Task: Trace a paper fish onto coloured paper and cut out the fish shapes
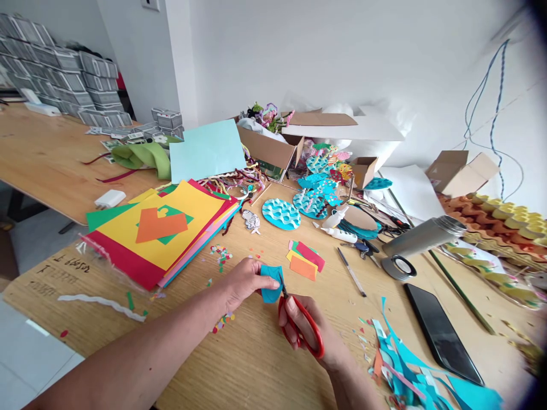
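Observation:
My left hand [248, 283] pinches a small piece of blue paper [270, 293] above the table, thumb on its face. Thin drawn lines show on the paper. My right hand [314, 324] is wrapped round the red handles of a pair of scissors [317, 336], whose blades meet the paper's right edge. Just beyond lie several small coloured paper rectangles [304, 266], orange and red on top. Small heaps of paper dots [223, 323] lie near my left wrist.
A stack of coloured paper sheets [200, 228] lies left. Blue paper offcuts [397, 364], a black phone [442, 333], a pen [351, 272] and a steel flask [423, 236] are on the right. Blue wavy ovals [281, 214] and cardboard boxes [269, 147] stand farther back.

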A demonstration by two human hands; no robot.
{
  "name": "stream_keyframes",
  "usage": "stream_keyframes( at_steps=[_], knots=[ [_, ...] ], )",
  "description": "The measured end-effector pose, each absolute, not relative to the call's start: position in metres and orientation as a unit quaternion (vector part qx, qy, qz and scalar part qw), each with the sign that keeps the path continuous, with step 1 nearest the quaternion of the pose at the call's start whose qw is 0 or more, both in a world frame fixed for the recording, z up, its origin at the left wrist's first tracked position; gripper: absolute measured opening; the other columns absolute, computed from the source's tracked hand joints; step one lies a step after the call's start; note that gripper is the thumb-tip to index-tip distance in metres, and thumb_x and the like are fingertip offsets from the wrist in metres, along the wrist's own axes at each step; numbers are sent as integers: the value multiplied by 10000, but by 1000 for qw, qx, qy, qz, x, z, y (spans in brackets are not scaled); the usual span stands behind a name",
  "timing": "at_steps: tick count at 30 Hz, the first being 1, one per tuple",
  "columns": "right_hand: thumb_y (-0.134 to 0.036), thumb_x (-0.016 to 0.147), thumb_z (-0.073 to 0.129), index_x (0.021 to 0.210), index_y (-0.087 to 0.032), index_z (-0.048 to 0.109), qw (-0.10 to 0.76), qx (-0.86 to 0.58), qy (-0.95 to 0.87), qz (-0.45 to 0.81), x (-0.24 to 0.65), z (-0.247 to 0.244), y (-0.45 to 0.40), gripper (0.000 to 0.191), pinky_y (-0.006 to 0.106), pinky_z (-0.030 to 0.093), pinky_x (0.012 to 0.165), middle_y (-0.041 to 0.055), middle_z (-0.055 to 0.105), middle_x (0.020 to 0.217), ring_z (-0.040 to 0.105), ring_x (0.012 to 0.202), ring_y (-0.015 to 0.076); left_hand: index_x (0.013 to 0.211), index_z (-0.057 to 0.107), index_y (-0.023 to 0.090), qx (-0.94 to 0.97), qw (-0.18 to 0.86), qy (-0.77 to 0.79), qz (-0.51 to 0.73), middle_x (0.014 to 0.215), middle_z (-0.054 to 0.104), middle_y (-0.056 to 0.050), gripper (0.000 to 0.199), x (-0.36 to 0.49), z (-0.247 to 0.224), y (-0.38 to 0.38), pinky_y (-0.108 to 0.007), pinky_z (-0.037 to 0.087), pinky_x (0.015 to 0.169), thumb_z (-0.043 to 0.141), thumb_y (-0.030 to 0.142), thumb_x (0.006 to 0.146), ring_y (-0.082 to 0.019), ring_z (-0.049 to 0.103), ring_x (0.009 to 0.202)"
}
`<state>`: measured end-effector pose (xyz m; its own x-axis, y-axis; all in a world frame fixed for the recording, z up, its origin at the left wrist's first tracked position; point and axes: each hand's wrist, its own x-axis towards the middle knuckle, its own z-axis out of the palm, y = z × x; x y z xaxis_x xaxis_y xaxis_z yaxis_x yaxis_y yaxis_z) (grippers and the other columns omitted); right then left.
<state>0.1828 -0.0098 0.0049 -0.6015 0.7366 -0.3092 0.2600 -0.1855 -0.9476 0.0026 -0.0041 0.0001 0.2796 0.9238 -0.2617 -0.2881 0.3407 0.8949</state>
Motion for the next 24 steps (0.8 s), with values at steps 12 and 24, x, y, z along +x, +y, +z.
stream_keyframes(
  at_steps=[12,24],
  knots=[
    [-690,827,454,654,-161,539,192,-396,-616,653,183,3,-9,563,218,233,406,-57,428,392,359,357,72,636,614,130,350,705,430,443,581,539,23,225,5,0,-4,-231,326,593,718,317,566,-87,429,550],
    [-724,790,470,663,-155,542,174,-401,-616,656,182,3,-7,588,206,247,393,-46,452,410,383,364,71,626,598,122,379,695,433,432,561,521,27,231,3,-1,-2,-231,289,557,703,318,566,-80,396,527]
  ],
)
